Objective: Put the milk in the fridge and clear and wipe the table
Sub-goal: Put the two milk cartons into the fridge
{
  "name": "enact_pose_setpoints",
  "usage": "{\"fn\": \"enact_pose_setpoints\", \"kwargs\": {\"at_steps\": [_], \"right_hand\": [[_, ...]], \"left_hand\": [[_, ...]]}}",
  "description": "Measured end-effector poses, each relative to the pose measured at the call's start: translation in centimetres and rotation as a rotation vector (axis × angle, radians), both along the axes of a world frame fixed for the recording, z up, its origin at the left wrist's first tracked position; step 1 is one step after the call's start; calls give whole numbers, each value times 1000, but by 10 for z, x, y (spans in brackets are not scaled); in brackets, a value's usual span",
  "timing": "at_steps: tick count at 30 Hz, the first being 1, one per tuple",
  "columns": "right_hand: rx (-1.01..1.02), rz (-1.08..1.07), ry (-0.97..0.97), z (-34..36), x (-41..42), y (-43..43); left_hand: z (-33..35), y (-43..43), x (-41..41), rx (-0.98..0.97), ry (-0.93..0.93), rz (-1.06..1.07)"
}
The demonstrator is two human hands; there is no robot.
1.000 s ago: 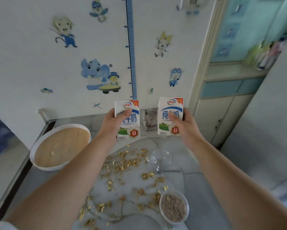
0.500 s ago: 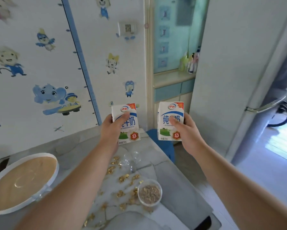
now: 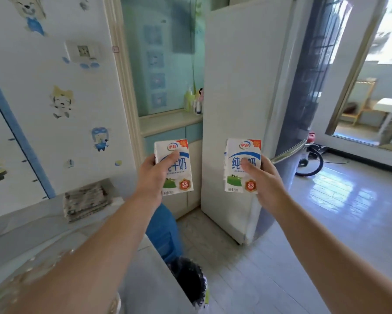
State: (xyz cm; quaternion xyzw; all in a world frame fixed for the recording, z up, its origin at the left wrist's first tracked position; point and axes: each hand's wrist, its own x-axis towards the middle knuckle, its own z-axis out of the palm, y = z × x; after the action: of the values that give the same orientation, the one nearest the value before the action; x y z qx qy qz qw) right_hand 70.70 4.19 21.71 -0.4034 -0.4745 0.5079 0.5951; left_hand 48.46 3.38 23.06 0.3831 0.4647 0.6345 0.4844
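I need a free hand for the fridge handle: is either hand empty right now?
No, the left hand grips the left milk carton and the right hand grips the right milk carton.

The view has swung right: the left carton (image 3: 175,166) and right carton (image 3: 241,164), earlier over the table (image 3: 31,234), now sit mid-frame before the fridge (image 3: 235,87); the table has slid lower left.

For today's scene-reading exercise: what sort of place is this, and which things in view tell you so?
Probably a family home's kitchen-dining corner: a tall white fridge stands ahead, a stone-topped table sits at left, and cartoon wall stickers decorate the room.
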Motion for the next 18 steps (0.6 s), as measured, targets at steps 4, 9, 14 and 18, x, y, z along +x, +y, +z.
{"fn": "enact_pose_setpoints", "kwargs": {"at_steps": [4, 9, 14, 18], "right_hand": [[1, -16, 4, -1, 61, 20], [-9, -31, 13, -4, 106, 44], [-6, -40, 23, -12, 138, 86], [-24, -34, 6, -15, 154, 134]], "left_hand": [[-6, 25, 60, -14, -25, -25], [-6, 50, 110, -38, -34, -51], [-3, 95, 151, -27, -29, -81], [-7, 143, 168, -15, -37, -80]]}}
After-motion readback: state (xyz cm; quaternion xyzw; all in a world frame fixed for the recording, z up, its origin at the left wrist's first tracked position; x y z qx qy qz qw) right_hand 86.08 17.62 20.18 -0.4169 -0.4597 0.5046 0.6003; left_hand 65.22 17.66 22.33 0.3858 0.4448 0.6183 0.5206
